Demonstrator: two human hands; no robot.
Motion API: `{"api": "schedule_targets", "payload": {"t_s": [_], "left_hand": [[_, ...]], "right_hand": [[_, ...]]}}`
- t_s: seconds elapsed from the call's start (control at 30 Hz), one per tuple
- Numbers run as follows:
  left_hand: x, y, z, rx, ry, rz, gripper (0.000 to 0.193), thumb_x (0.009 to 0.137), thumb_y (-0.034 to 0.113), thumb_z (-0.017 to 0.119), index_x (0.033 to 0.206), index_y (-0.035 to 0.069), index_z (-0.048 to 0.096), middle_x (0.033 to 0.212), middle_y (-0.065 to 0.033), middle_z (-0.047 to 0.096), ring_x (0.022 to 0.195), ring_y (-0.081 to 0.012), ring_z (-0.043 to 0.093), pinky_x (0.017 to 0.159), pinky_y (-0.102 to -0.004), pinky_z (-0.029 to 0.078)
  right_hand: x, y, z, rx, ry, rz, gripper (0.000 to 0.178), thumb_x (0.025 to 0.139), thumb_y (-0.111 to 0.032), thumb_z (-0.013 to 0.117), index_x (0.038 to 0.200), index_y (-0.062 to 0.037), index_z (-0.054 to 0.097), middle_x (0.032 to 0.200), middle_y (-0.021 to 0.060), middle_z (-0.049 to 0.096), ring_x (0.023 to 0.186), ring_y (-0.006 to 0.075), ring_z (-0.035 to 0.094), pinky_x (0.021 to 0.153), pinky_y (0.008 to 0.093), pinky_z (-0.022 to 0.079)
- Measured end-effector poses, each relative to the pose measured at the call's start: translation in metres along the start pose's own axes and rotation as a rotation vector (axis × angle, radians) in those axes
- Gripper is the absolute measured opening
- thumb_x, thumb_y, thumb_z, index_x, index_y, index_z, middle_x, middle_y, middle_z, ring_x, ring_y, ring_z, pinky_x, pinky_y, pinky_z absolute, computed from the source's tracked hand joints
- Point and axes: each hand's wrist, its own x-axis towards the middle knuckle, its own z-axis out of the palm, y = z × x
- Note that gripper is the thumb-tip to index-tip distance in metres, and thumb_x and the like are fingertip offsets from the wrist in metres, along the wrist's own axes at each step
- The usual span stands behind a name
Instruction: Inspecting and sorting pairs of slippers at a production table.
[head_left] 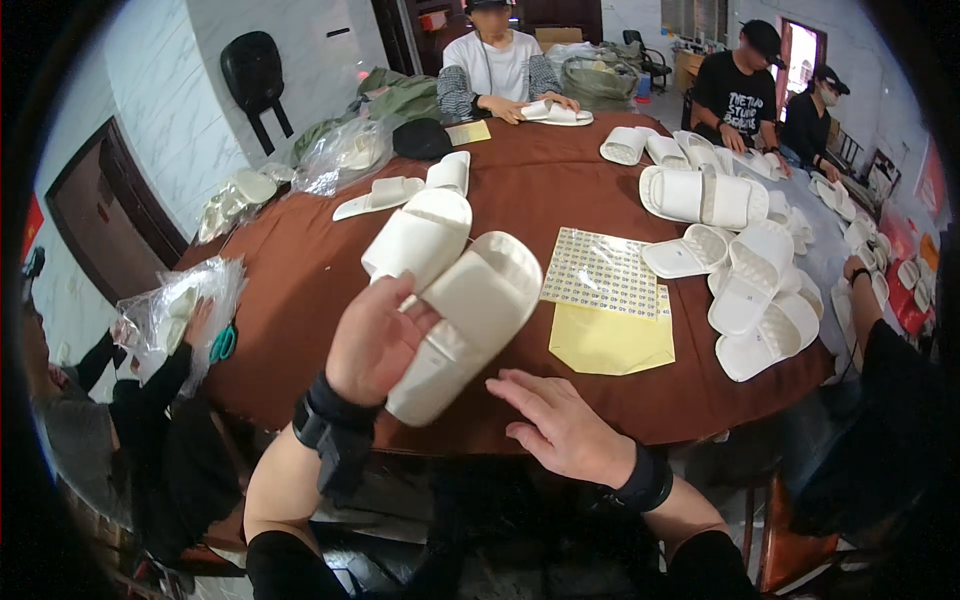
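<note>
My left hand (372, 340) is closed on a pair of white slippers, gripping them at their straps. The nearer slipper (485, 295) overlaps the farther slipper (422, 235), and both are held tilted above the brown-covered table (290, 320). My right hand (570, 428) is open and holds nothing, its fingers stretched toward the heel end of the nearer slipper, just apart from it. To the right of the slippers lies a sheet of small round stickers (600, 272), partly over a yellow backing sheet (612, 345).
White slippers (755, 280) are heaped at the right; another pair (385, 195) lies beyond my left hand. Teal scissors (223, 343) and a plastic bag (215, 290) are at the left edge. Across the table a person (500, 65) handles slippers; others work at both sides.
</note>
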Motion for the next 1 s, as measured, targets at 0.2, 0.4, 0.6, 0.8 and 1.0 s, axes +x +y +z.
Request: {"api": "schedule_targets", "payload": {"t_s": [0.2,0.4,0.6,0.8,1.0], "left_hand": [[-0.048,-0.034,0.029,-0.159,0.046,0.114,0.028,0.099,0.010,0.050,0.125,-0.001,0.046,0.127,-0.0133,0.050,0.125,-0.0339,0.049,0.112,-0.0477,0.037],[-0.057,-0.063,0.025,-0.325,0.093,0.140,0.026,0.102,0.015,0.048,0.117,-0.006,0.050,0.118,-0.0172,0.055,0.127,-0.0397,0.047,0.113,-0.0518,0.038],[-0.071,-0.069,-0.010,-0.213,0.101,0.001,0.037,0.104,0.025,0.045,0.125,-0.005,0.051,0.125,-0.0201,0.056,0.129,-0.0384,0.048,0.112,-0.0534,0.038],[-0.101,-0.072,-0.052,0.086,0.210,0.412,0.025,0.101,0.016,0.048,0.115,-0.002,0.057,0.111,-0.0109,0.062,0.103,-0.0231,0.059,0.097,-0.0395,0.046],[-0.115,-0.098,-0.051,1.047,0.337,0.601,0.015,0.090,-0.006,0.054,0.102,-0.001,0.061,0.107,-0.0102,0.063,0.098,-0.0188,0.060,0.090,-0.0291,0.047]], "right_hand": [[-0.005,0.002,-0.008,0.144,0.152,0.077,0.060,0.084,0.003,0.066,0.139,-0.0015,0.044,0.137,0.0245,0.046,0.126,0.0424,0.049,0.105,0.0421,0.042],[-0.005,0.017,-0.014,0.078,0.168,0.113,0.056,0.086,0.000,0.064,0.138,0.0005,0.045,0.140,0.0266,0.043,0.129,0.0429,0.047,0.106,0.0412,0.042],[-0.015,0.036,-0.008,-0.016,0.193,0.166,0.047,0.088,-0.004,0.064,0.133,0.0010,0.051,0.139,0.0274,0.045,0.122,0.0448,0.050,0.103,0.0442,0.042],[-0.019,0.020,-0.017,-0.089,0.220,0.146,0.034,0.088,-0.002,0.062,0.122,0.0006,0.058,0.129,0.0222,0.055,0.116,0.0396,0.054,0.100,0.0421,0.044],[-0.005,0.013,-0.014,-0.083,0.242,0.079,0.027,0.088,0.001,0.059,0.115,0.0003,0.061,0.112,0.0185,0.064,0.105,0.0365,0.060,0.094,0.0424,0.046]]}}
